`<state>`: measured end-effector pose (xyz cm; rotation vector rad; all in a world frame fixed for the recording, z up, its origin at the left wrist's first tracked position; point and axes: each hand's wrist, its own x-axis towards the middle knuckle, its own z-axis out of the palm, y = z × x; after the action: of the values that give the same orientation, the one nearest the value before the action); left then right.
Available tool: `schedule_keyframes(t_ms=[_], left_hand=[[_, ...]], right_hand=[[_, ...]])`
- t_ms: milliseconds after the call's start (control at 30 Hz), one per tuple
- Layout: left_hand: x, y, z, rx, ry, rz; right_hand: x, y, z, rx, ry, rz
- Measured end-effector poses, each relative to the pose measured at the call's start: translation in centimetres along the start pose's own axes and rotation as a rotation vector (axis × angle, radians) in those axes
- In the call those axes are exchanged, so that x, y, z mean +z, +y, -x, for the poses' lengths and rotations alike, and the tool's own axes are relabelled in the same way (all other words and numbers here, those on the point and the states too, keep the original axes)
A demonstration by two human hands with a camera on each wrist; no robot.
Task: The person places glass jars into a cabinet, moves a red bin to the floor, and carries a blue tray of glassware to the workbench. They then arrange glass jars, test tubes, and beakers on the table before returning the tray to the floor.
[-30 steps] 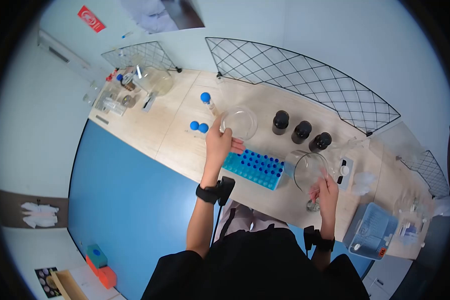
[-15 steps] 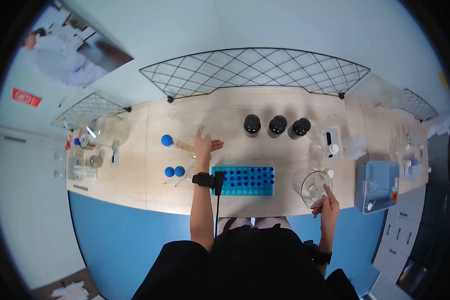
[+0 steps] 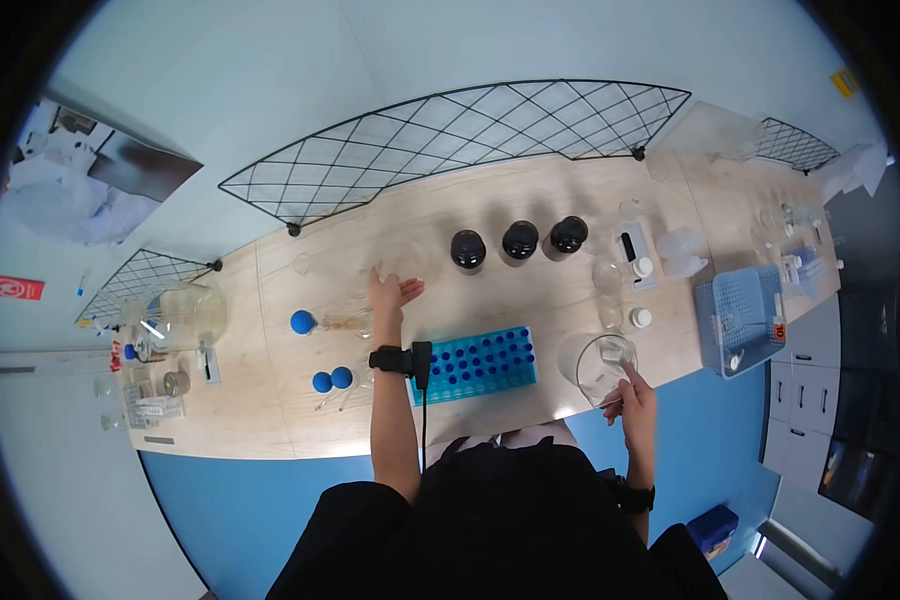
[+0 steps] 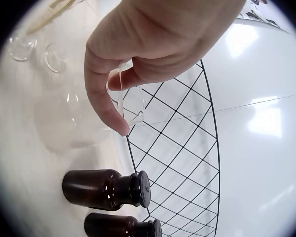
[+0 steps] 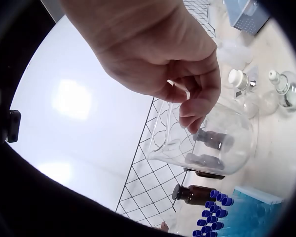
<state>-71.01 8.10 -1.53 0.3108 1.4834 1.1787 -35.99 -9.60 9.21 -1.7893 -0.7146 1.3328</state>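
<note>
My left hand (image 3: 390, 300) pinches the neck of a clear glass flask (image 4: 71, 123); its wide body stands out only faintly against the bench. My right hand (image 3: 635, 405) grips the rim of a clear glass beaker (image 3: 576, 368) near the bench's front edge. In the right wrist view the beaker's pouring lip points away from the fingers, and dark bottles show through its wall. Between the hands lies a turquoise rack (image 3: 480, 388) with several rows of blue-capped tubes. Dark brown bottles (image 3: 468, 250) stand in a row behind it.
Blue round-topped glassware (image 3: 303, 321) lies left of the left hand. White-capped bottles (image 3: 641, 317) stand behind the beaker, with a blue basket (image 3: 712, 335) further right. A black wire grid (image 3: 450, 150) runs along the back. A large glass vessel (image 3: 195, 315) stands far left.
The flask, raised and tilted a second ago, has come down to the bench with my left hand. The beaker, also tilted then, has been lowered near the front edge. The head view has turned.
</note>
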Motion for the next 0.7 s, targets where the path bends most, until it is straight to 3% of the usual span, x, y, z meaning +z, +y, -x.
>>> schedule_keyframes(t_ms=[267, 467, 533, 567, 633, 700], left_hand=[[0.4, -0.4, -0.7, 0.023, -0.05, 0.04], [0.9, 0.3, 3.0, 0.086, 0.107, -0.053], [1.0, 0.1, 5.7, 0.495, 0.076, -0.451], [1.1, -0.3, 6.9, 0.495, 0.073, -0.454], [2.0, -1.2, 9.5, 0.648, -0.222, -0.713], [4.3, 0.1, 15.1, 0.336, -0.555, -0.631]], right_hand=[[0.6, 1.2, 0.7, -0.004, -0.021, 0.021], [0.1, 2.8, 2.4, 0.0, 0.008, 0.056], [-0.1, 3.4, 2.9, 0.007, 0.014, 0.059], [-0.3, 3.8, 3.1, 0.015, 0.017, 0.06], [-0.5, 4.1, 3.4, 0.023, 0.026, 0.054], [-0.5, 4.2, 3.8, 0.0, 0.036, 0.069]])
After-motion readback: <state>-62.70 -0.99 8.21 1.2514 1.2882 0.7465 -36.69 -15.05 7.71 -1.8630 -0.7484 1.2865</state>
